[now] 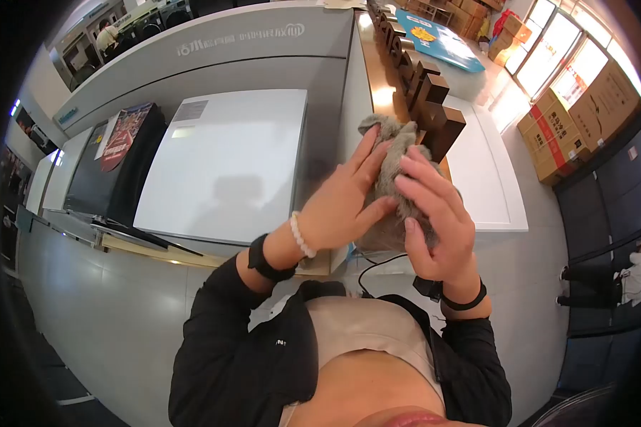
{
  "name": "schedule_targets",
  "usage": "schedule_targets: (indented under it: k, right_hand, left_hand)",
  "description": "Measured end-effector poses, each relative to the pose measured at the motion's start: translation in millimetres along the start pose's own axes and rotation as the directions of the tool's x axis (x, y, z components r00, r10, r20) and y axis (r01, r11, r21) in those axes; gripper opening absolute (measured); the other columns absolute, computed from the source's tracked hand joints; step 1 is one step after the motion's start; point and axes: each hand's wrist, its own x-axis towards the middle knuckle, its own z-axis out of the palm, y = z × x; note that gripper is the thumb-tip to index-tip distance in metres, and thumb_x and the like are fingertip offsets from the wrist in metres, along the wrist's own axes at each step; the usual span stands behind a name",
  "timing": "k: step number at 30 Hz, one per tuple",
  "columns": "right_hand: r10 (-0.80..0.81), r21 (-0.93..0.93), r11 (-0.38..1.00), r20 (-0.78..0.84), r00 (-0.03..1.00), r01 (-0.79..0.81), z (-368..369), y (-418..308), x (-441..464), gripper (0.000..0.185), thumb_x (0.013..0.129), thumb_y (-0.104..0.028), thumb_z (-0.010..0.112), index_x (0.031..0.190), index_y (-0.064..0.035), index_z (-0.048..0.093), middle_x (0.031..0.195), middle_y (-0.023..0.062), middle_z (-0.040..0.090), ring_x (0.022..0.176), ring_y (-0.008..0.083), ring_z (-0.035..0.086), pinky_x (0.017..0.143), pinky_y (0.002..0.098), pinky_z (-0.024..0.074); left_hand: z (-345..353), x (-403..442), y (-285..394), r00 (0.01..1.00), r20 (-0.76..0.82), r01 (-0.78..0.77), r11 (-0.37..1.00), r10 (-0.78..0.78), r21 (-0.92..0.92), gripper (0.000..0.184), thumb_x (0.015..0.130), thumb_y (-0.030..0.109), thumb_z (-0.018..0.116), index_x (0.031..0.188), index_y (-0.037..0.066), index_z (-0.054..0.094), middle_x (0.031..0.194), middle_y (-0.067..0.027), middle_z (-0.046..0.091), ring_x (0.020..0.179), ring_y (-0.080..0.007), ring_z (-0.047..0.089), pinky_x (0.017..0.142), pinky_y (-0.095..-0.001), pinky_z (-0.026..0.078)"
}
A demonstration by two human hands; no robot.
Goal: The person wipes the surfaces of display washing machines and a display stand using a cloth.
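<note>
Fingers loosely bent, the left hand (338,206) and right hand (445,224) clasp the grey cloth (389,174) between them, seemingly keeping it bunched.

Grey partition (278,75), mirror-reversed pale lettering along its upper band, runs across the far left; behind it, dark chairs (149,30) stand in a further area. Broad white-topped unit (228,164) on the near side of the partition, dark-topped unit (96,171) to its left; floor (107,299) pale grey, large tiles, faint glare patches. Far right: glazed doors (548,50) admit bright, washed-out light, with cardboard boxes (559,139) stacked nearer and dark panels (605,213) along the right edge.
</note>
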Motion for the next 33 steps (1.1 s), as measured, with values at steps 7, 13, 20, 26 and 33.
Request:
schedule_targets:
  k: [7, 13, 20, 26, 33]
  right_hand:
    - [-0.034, -0.453, 0.891, 0.010, 0.999, 0.035, 6, 4, -22, 0.035, 0.071, 0.002, 0.062, 0.104, -0.0092, 0.072, 0.127, 0.0117, 0.061, 0.124, 0.0357, 0.056, 0.107, 0.0511, 0.0358]
    - [-0.058, -0.448, 0.894, -0.070, 0.996, 0.021, 9, 2, -30, 0.039, 0.072, 0.003, 0.063, 0.108, -0.0079, 0.070, 0.127, 0.0142, 0.061, 0.122, 0.0368, 0.056, 0.105, 0.0461, 0.0408]
    - [-0.032, -0.408, 0.913, -0.135, 0.990, -0.026, 9, -2, -50, 0.042, 0.069, 0.010, 0.059, 0.108, -0.0033, 0.067, 0.123, 0.0173, 0.061, 0.119, 0.0385, 0.057, 0.095, 0.0431, 0.0504]
    - [0.002, -0.427, 0.902, -0.158, 0.987, -0.071, 10, -13, -58, 0.044, 0.069, 0.013, 0.057, 0.109, -0.0028, 0.066, 0.124, 0.0177, 0.060, 0.118, 0.0389, 0.057, 0.095, 0.0429, 0.0509]
    - [-0.030, -0.415, 0.909, -0.149, 0.988, -0.035, 31, -8, -49, 0.041, 0.071, 0.010, 0.057, 0.109, -0.0038, 0.066, 0.123, 0.0164, 0.061, 0.117, 0.0377, 0.058, 0.096, 0.0422, 0.0487]
  left_hand:
    - [-14, 57, -36, 0.989, -0.028, -0.134, 0.971, 0.142, 0.197, 0.037, 0.094, 0.016, 0.048, 0.122, -0.008, 0.050, 0.143, -0.0340, 0.037, 0.129, -0.0517, 0.041, 0.102, -0.0489, 0.044]
    - [-22, 123, -107, 0.919, 0.192, -0.384, 0.673, 0.344, 0.633, 0.020, 0.088, 0.008, 0.050, 0.094, -0.006, 0.062, 0.134, -0.0314, 0.048, 0.128, -0.0514, 0.043, 0.098, -0.0478, 0.049]
    - [-36, 215, -144, 0.933, 0.353, -0.212, 0.681, -0.073, 0.701, 0.026, 0.086, 0.007, 0.054, 0.106, -0.005, 0.065, 0.136, -0.0295, 0.046, 0.125, -0.0489, 0.044, 0.108, -0.0458, 0.039]
    - [-4, 271, -248, 0.988, 0.136, -0.014, 0.818, -0.079, 0.575, 0.034, 0.089, 0.018, 0.052, 0.114, 0.000, 0.066, 0.135, -0.0264, 0.050, 0.121, -0.0513, 0.046, 0.107, -0.0520, 0.038]
    - [2, 187, -163, 0.965, 0.176, -0.264, 0.701, 0.197, 0.663, 0.026, 0.090, 0.016, 0.053, 0.102, 0.000, 0.070, 0.121, -0.0217, 0.057, 0.124, -0.0531, 0.038, 0.103, -0.0497, 0.041]
